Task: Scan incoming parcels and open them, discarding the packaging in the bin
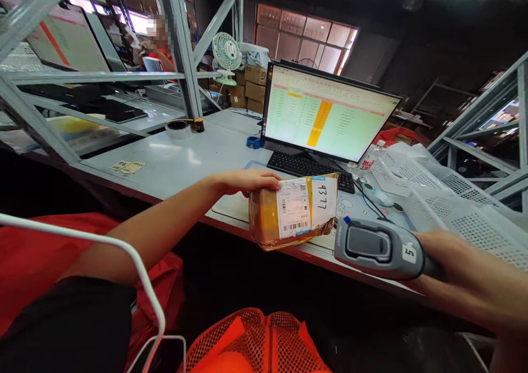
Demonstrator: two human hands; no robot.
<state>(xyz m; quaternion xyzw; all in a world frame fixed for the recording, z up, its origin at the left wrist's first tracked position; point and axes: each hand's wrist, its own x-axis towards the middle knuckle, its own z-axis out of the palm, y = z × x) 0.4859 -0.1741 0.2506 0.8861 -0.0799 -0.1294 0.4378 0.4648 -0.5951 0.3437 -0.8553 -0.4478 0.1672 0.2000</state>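
A small taped cardboard box [268, 219] is tilted over the table's front edge, its white label with barcodes and the handwritten "9377" facing me. My left hand [251, 181] grips it from the left, thumb on the top edge by the label. To the right, my right hand [449, 268] is wrapped around the handle of a grey barcode scanner [379, 249] marked "5". The scanner's head is close to the box's lower right corner. Most of the right hand's fingers are hidden behind the scanner.
A monitor [325, 114] showing a spreadsheet stands behind a black keyboard [289, 164]. White perforated baskets [457, 197] lie at right. Tape rolls [179, 128], a blue tape roll [253, 142] and cards [128, 166] rest on the white table [165, 158]. Metal frames [181, 48] rise left; a person [165, 59] sits beyond.
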